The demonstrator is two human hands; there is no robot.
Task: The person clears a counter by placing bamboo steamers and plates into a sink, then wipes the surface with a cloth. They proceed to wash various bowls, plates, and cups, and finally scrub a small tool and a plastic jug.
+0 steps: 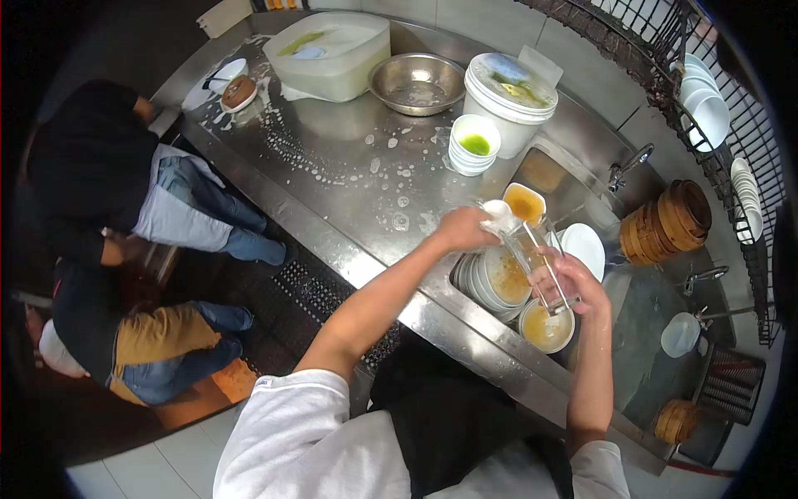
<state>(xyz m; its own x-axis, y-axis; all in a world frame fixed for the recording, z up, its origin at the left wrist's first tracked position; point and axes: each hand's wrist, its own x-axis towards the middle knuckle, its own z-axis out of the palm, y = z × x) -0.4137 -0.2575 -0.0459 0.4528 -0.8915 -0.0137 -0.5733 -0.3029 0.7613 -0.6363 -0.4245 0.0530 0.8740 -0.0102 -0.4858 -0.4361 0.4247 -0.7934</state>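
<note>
My right hand (572, 281) is wrapped round a clear, tall glass (539, 254), which tilts over the sink. Close to its upper end, my left hand (467, 229) grips a small, round-edged white object (499, 214), whose kind I cannot make out. Just beyond them sits a white square bowl (525, 200) with orange-brown liquid. Under the glass lie stacked bowls (482, 287) with food residue and a bowl (546, 328) of yellowish liquid. White plates (583, 249) rest to the right of the glass.
Foamy water marks the steel counter (332, 158). A white bucket (507, 104), cups with green residue (474, 145), a metal basin (417, 83) and a soapy tub (332, 62) stand there. Bamboo steamers (665, 224) sit by a tap (629, 166). Two people (91, 158) work at left.
</note>
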